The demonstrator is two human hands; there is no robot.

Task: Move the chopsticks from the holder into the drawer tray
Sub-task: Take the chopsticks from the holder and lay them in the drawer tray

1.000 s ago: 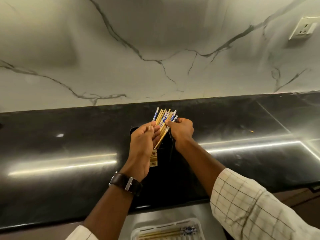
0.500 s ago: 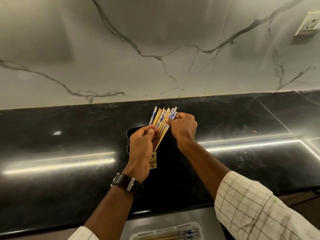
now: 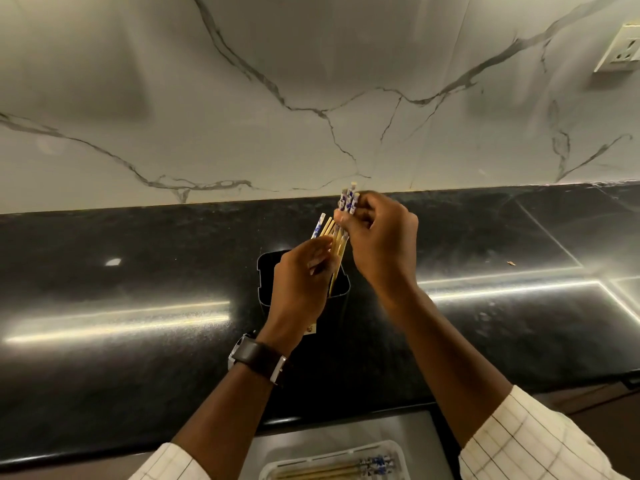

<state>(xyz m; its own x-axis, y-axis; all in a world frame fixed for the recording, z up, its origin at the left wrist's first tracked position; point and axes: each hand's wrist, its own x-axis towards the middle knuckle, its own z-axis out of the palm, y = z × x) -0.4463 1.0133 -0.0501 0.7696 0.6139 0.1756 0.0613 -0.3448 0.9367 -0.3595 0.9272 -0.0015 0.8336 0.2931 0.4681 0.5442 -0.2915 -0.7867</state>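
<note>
A black holder (image 3: 266,285) stands on the dark counter and has wooden chopsticks with blue-and-white tops in it. My right hand (image 3: 379,237) grips a few chopsticks (image 3: 348,200), raised partly above the others, with their lower ends near the holder's mouth. My left hand (image 3: 301,278) pinches the chopsticks that stay in the holder (image 3: 323,228), whose tops fan to the left. At the bottom edge, a white drawer tray (image 3: 398,452) has several chopsticks (image 3: 332,471) lying in it.
The black counter (image 3: 138,341) runs the width of the view, backed by a white marble wall (image 3: 311,81). A wall socket (image 3: 620,46) sits at the top right. The open drawer (image 3: 433,427) lies below the counter's front edge. A small crumb (image 3: 510,262) lies to the right.
My right hand has closed on a few chopsticks and lifted them up and away from the bundle. My left hand keeps the others in the holder. The camera has moved closer.
</note>
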